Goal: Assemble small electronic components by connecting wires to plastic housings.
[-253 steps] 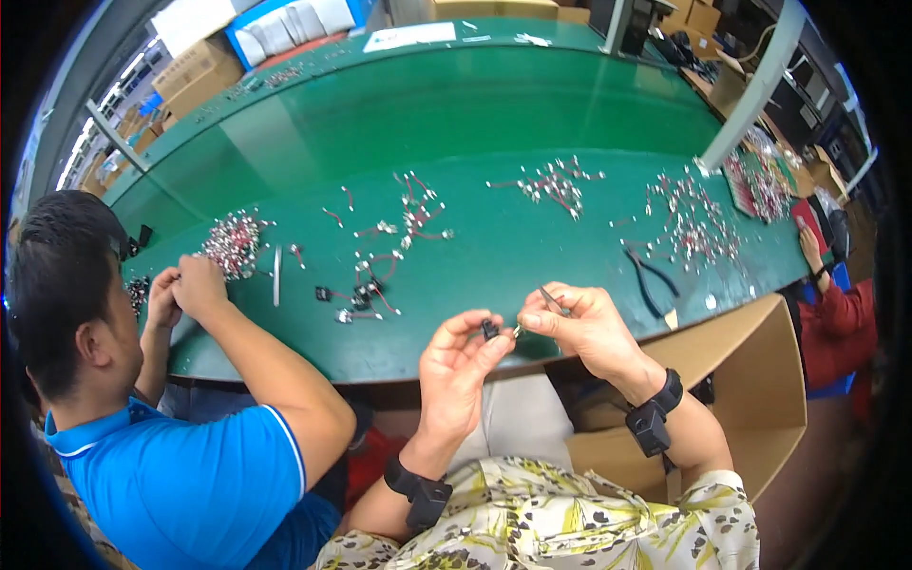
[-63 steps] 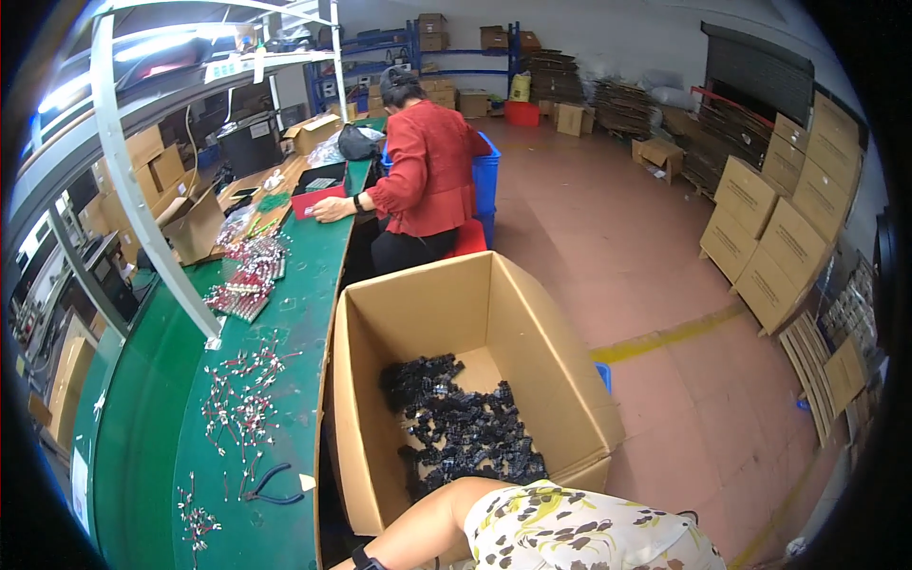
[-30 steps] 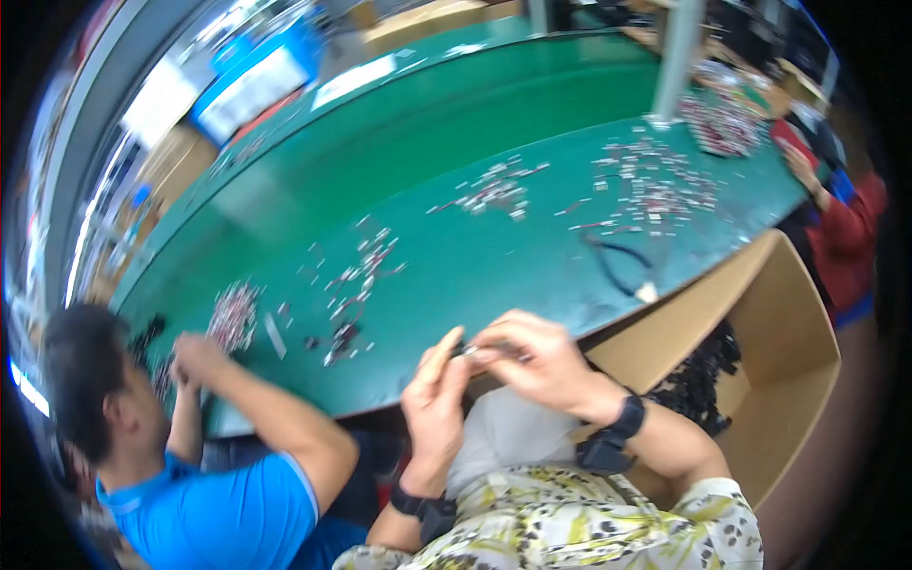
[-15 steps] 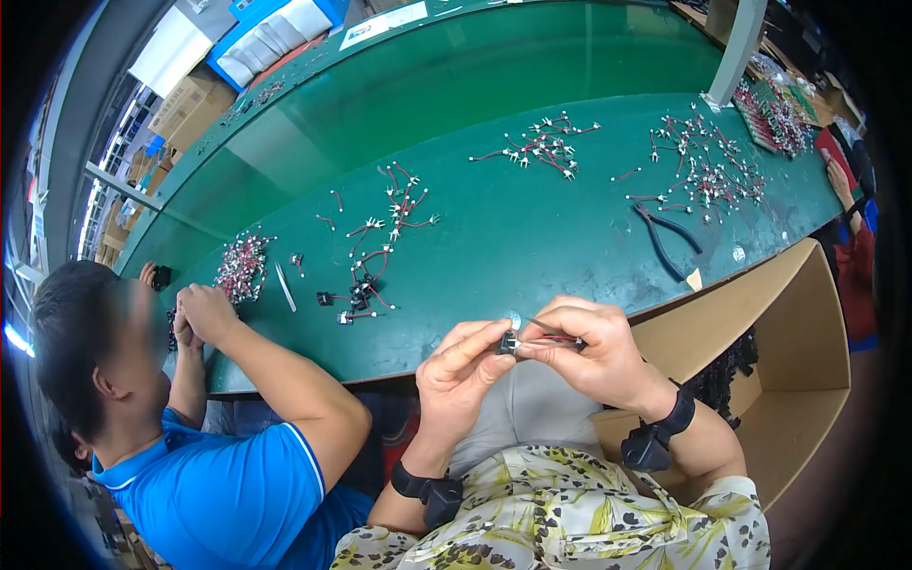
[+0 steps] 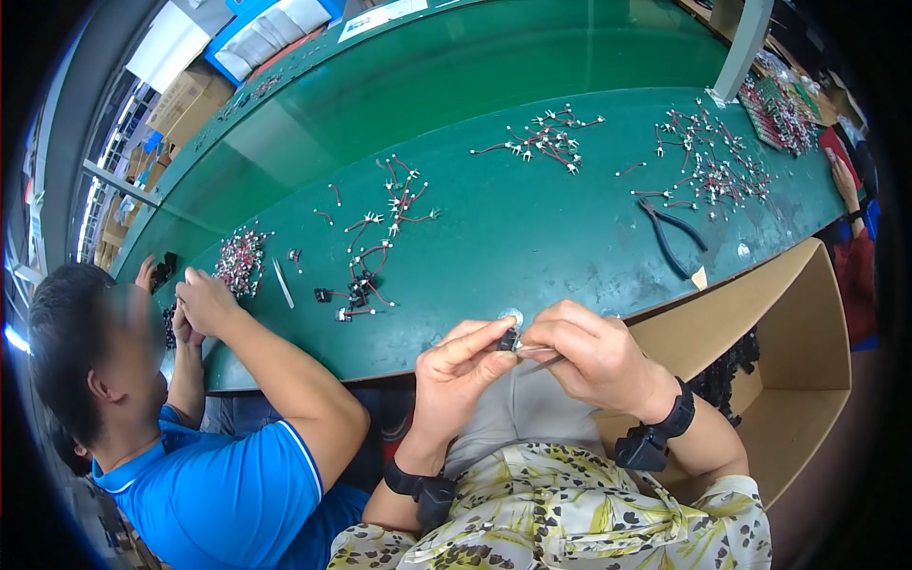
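Observation:
My left hand pinches a small black plastic part between thumb and fingertips, just past the table's near edge. From the right, my right hand grips thin metal tweezers, whose tips reach the black part. Fingers hide most of both things, and any wire at the part is too small to make out. Beyond my hands on the green table lie several black parts with red wires. Short red wires with white connectors are strewn farther off.
Dark-handled pliers lie right of centre, near more wire piles. An open cardboard box with black parts stands at my right. Close on my left sits a co-worker in blue, hands at a wire heap. Another person's hand shows far right.
The tweezers have swung lower and lie flatter beside the black part, and my right fingers have shifted with them. My left hand keeps its pinch. The co-worker's hands have moved slightly.

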Motion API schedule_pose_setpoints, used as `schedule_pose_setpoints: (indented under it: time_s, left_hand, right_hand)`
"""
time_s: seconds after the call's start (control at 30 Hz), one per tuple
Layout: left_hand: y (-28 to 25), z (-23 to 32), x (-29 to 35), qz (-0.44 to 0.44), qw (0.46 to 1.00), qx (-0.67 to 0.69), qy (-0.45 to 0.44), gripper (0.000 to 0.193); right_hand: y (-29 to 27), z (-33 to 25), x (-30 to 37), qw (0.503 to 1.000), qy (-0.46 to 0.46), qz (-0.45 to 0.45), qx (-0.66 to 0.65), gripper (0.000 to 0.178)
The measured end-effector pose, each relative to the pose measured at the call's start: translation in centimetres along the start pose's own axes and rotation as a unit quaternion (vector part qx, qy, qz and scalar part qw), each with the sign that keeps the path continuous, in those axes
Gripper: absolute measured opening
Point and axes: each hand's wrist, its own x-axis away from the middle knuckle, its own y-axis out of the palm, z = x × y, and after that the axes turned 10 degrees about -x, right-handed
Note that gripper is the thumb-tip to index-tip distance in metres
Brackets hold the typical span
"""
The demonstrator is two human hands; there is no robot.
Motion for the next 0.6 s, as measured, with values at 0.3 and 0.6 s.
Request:
schedule_pose_setpoints:
  time_s: [0.3, 0.6]
  left_hand:
    - [1.0, 0.8, 1.2, -0.001, 0.953, 0.264, -0.15, 0.036]
    - [1.1, 1.6, 0.9, 0.036, 0.998, 0.017, -0.052, 0.032]
  right_hand:
    - [0.2, -1.4, 0.1, 0.997, -0.021, 0.01, 0.077, 0.033]
    - [0.3, -1.2, -0.5, 0.993, -0.059, -0.019, 0.102, 0.036]
